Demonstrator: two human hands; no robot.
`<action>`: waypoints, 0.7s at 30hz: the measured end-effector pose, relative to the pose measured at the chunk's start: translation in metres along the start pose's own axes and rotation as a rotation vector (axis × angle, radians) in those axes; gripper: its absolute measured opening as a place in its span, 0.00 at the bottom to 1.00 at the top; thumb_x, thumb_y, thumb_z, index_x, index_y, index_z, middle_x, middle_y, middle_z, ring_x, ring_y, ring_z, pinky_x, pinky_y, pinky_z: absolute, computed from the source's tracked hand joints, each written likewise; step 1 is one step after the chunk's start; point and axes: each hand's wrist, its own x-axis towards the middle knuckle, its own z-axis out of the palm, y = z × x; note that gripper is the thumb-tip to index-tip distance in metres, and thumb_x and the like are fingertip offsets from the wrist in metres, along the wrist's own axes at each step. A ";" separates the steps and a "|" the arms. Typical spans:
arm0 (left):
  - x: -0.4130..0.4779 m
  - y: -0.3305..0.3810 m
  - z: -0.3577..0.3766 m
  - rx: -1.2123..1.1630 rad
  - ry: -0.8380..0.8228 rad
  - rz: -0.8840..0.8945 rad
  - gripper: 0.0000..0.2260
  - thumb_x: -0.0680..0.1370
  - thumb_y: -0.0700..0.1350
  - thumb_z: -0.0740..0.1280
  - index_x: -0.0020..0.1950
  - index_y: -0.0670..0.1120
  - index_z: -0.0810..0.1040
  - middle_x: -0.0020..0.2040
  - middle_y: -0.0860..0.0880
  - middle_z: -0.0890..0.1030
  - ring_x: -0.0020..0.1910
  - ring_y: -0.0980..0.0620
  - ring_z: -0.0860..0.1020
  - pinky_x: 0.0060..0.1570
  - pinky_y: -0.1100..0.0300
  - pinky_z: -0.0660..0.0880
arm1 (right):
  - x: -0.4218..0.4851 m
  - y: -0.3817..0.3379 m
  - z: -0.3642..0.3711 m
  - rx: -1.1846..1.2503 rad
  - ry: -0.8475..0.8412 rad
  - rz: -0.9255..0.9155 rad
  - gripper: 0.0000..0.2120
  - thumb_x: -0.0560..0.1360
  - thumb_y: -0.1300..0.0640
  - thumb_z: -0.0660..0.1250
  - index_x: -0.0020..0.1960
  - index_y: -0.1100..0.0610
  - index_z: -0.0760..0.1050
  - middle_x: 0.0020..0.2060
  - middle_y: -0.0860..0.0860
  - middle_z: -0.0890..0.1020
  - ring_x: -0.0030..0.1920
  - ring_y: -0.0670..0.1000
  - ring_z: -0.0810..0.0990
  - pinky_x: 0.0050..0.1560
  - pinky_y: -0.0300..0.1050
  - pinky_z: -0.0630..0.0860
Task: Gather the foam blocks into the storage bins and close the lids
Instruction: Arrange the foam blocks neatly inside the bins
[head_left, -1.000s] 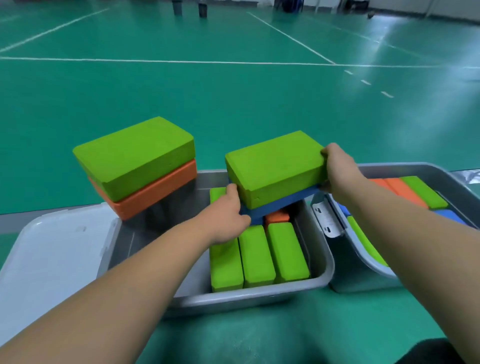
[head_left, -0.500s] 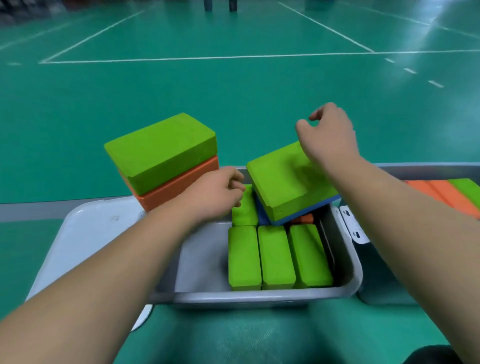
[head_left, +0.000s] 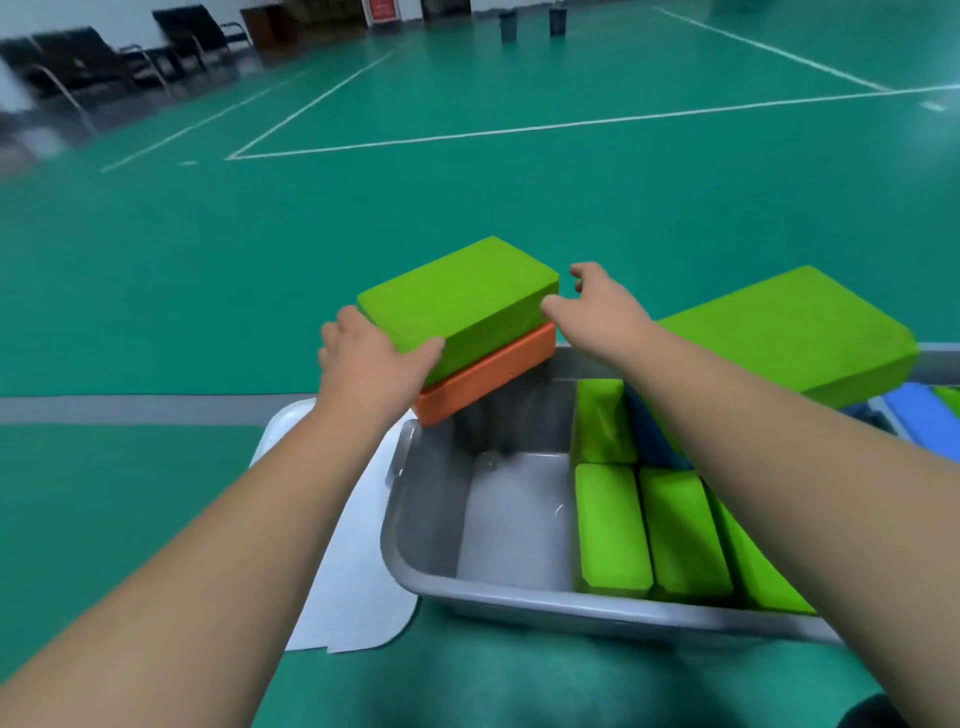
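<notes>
Both hands have moved from the second green block (head_left: 789, 332), right of centre, to the stack at frame centre. The left hand (head_left: 374, 364) grips the near-left corner of the upper green block (head_left: 457, 301), thumb on its front face; the right hand (head_left: 597, 306), fingers loosely curled, is at its right corner, contact unclear. One orange block (head_left: 488, 374) lies beneath, on the far-left corner of the grey bin (head_left: 519, 592). Four upright green blocks (head_left: 610, 530) stand inside, partly covered by the right forearm. White lid (head_left: 353, 545) lower left; chairs (head_left: 104, 57) upper left
</notes>
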 end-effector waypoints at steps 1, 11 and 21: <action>-0.001 -0.006 0.002 -0.048 -0.067 -0.055 0.42 0.71 0.64 0.76 0.72 0.40 0.63 0.68 0.39 0.70 0.67 0.36 0.73 0.64 0.45 0.74 | 0.003 0.000 0.005 0.017 -0.021 0.031 0.38 0.77 0.45 0.66 0.82 0.58 0.59 0.79 0.57 0.67 0.77 0.56 0.67 0.74 0.46 0.64; -0.004 -0.022 0.009 -0.188 -0.162 0.205 0.30 0.75 0.58 0.73 0.73 0.55 0.67 0.66 0.52 0.80 0.65 0.45 0.78 0.53 0.57 0.70 | 0.007 -0.013 0.014 0.259 0.089 0.127 0.28 0.78 0.40 0.66 0.72 0.55 0.72 0.62 0.51 0.78 0.61 0.55 0.77 0.57 0.47 0.70; -0.026 0.057 0.042 -0.484 -0.211 0.315 0.27 0.72 0.53 0.71 0.68 0.48 0.68 0.61 0.52 0.80 0.59 0.52 0.79 0.58 0.56 0.75 | -0.020 -0.006 -0.080 0.734 0.472 0.306 0.28 0.72 0.42 0.72 0.64 0.54 0.66 0.52 0.48 0.73 0.53 0.50 0.78 0.38 0.59 0.86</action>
